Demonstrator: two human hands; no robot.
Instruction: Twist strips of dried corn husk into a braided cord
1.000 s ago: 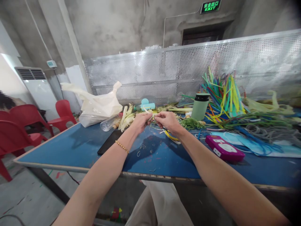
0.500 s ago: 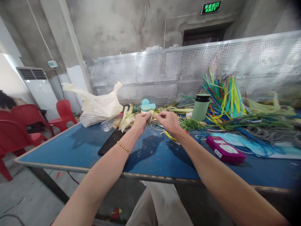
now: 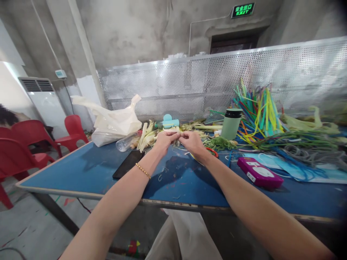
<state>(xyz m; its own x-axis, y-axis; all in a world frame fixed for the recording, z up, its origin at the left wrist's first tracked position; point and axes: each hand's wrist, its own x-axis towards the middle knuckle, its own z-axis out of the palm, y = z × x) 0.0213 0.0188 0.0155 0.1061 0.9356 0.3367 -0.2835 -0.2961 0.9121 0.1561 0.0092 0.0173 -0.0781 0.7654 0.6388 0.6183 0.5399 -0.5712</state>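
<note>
My left hand (image 3: 165,141) and my right hand (image 3: 193,143) meet above the table, thumbs and fingertips pinched together and nearly touching. A pale strip that looks like corn husk (image 3: 174,129) shows just above the left fingers, which are closed on it. What lies between the right fingertips is too small and covered to make out. Behind the left hand are pale husk pieces (image 3: 148,138). Beside the right wrist lies a red-orange ring-shaped thing (image 3: 212,151), partly hidden by the hand. Green stringy fibres (image 3: 221,143) lie just past it.
A white plastic bag (image 3: 116,121), clear bottle (image 3: 126,143) and black tablet (image 3: 128,164) lie left on the blue table (image 3: 89,180). Rightward stand a green tumbler (image 3: 231,124), coloured strips (image 3: 264,115), a purple box (image 3: 259,172) and blue masks (image 3: 294,166). Perforated metal panels (image 3: 168,85) stand behind.
My right hand has moved slightly left, so the fingertips of both hands now meet. The loop of pale strip at my left fingers shows less, and the yellow band under my right hand is more covered.
</note>
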